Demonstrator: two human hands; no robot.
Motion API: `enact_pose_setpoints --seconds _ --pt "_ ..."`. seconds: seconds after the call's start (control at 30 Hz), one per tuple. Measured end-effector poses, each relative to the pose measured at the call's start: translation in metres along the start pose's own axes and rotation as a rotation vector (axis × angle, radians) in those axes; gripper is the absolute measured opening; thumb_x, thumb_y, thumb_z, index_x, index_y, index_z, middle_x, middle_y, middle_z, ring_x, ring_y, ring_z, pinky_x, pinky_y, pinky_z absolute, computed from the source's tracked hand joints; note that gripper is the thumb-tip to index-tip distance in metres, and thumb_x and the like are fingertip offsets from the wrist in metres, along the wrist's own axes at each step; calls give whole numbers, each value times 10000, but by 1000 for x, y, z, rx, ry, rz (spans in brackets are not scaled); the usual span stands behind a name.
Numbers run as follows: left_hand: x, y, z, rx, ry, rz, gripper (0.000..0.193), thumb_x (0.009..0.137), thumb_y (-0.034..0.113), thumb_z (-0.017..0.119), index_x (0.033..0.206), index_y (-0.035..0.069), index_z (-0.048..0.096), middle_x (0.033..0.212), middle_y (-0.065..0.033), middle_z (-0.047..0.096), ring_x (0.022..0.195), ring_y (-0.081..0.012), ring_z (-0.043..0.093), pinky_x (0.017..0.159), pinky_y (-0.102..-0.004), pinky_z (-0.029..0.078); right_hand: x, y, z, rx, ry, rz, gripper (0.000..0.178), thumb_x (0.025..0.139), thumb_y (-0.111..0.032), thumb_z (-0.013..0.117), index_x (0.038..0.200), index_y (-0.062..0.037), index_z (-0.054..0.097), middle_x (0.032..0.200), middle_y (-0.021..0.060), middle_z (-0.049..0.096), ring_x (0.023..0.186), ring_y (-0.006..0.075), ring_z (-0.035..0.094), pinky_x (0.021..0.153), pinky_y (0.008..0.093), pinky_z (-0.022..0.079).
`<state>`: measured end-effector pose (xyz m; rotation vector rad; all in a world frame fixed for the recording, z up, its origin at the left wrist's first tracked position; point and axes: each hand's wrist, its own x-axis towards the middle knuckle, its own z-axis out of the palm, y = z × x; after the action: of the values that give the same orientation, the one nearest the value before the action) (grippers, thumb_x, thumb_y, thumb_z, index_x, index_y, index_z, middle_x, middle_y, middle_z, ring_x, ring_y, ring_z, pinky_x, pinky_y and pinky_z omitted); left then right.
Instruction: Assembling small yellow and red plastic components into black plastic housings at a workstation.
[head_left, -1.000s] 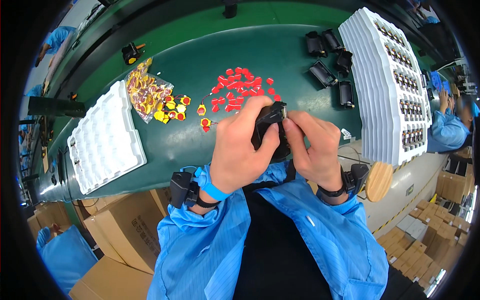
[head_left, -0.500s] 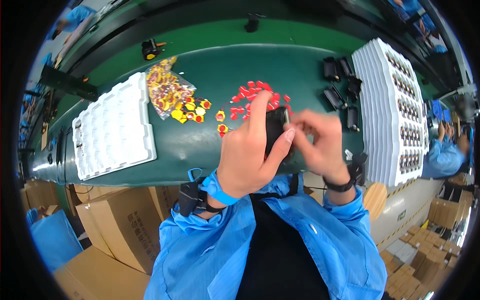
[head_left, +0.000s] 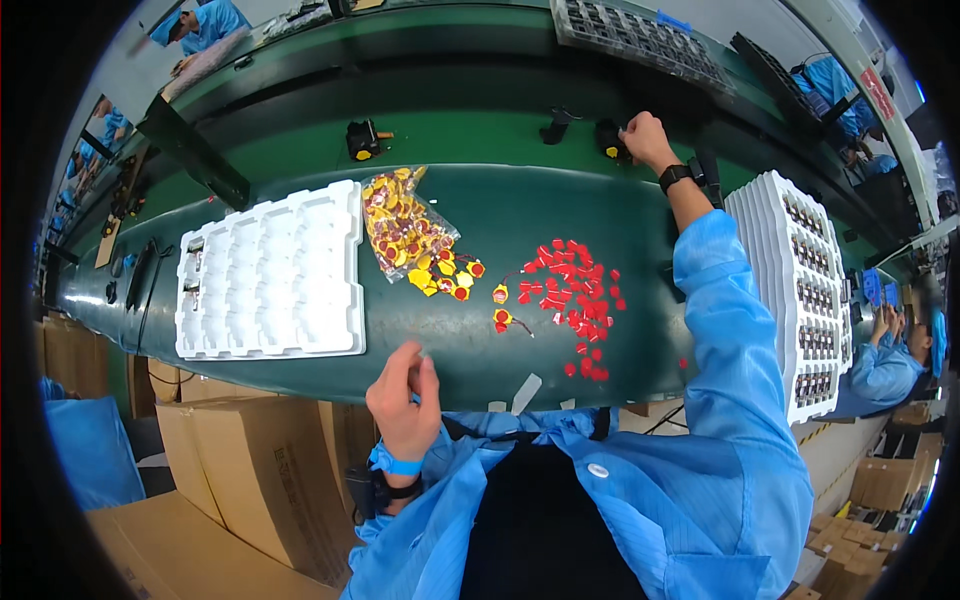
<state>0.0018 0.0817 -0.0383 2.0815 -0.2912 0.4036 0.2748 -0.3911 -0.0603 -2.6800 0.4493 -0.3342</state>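
Note:
My right hand (head_left: pixel 648 142) reaches far out over the green belt beyond the table. Its fingers close on a small black housing with a yellow round piece (head_left: pixel 611 140). Low over the table's near edge, my left hand (head_left: pixel 405 402) has its fingers curled and the thumb near the index finger. A tiny pale spot shows at these fingertips, too small to name. Small red pieces (head_left: pixel 565 290) lie scattered in mid-table. Left of them are yellow-and-red wired parts (head_left: pixel 440 280) and a clear bag of the same parts (head_left: pixel 402 215).
A white moulded tray (head_left: pixel 270 270) lies at left; stacked white trays (head_left: pixel 745 260) with small metal parts stand at right. On the belt are another black housing (head_left: pixel 362 142) and a black part (head_left: pixel 557 126). Cardboard boxes (head_left: pixel 240 470) stand below left. Co-workers sit around.
My hands have parted from the black part they both held. The right has stretched forward to the belt with the housing; the left has drawn back leftward. The view has shifted, showing more beyond the table.

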Motion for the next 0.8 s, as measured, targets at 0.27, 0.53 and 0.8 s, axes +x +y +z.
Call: enact_pose_setpoints --seconds 0.27,0.53,0.8 --pt "40 -33 -10 494 287 186 306 904 29 631 1197 -49 594 1127 -234 631 1041 -377 617 897 -433 483 -19 -13 -22 371 -84 48 271 896 -189 724 762 42 676 631 134 685 486 180 663 506 314 558" --pt "40 -100 -27 731 10 34 482 940 106 580 1377 -53 454 1351 -266 525 1310 -423 450 1110 -539 300 -66 -98 -36 115 142 -377 185 823 -188 672 875 -20 726 743 181 687 741 337 703 716 432 554" --pt "22 -97 -45 593 136 89 451 900 38 615 1328 -60 516 1320 -270 549 1257 -447 492 1063 -527 383 -27 -122 17 330 -193 -174 377 802 -179 725 1128 6 684 902 171 725 645 274 721 513 356 599"
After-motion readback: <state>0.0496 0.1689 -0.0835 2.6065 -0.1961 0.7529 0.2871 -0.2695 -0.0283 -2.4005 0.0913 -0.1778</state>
